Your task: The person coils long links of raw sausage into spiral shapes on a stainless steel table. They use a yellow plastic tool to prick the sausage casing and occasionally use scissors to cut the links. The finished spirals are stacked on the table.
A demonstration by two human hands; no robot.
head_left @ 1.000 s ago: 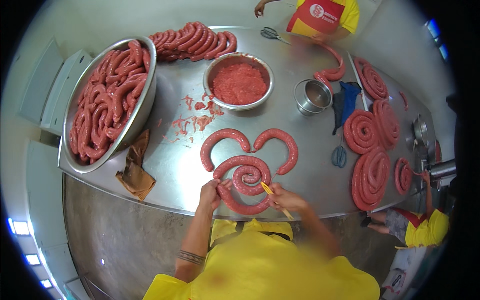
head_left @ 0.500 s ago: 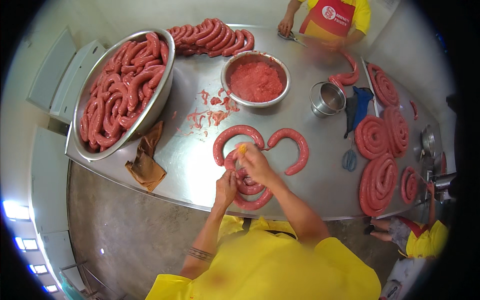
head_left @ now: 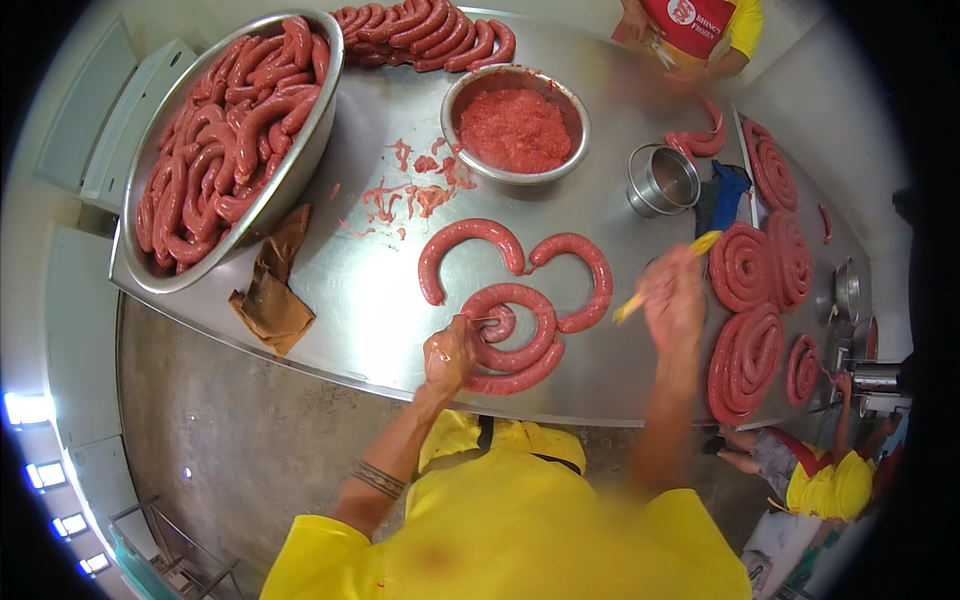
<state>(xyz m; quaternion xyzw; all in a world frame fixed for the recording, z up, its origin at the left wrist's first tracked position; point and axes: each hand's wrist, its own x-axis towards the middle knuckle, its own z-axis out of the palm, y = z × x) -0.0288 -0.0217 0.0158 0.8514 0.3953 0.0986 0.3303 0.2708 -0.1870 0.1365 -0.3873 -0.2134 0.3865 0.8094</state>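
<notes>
On the steel table a coiled pink sausage curls in front of me. My left hand is closed in a pinch at its left side, with a short pale thread-like line at the fingertips. Farther right, my right hand is raised and blurred, fingers wrapped round a slim yellow stick-like thing whose two ends stick out; its kind is unclear. Two curved sausage lengths lie just beyond the coil: a left one and a right one.
A large basin heaped with sausages stands left, by a brown cloth. Beyond are a bowl of ground meat, meat scraps and a metal pot. Sausage spirals lie right. A co-worker in a red apron stands opposite.
My right hand has swung from the coil out to the right with the yellow thing. My left hand stays by the coil. The co-worker's hands have drawn back from the table.
</notes>
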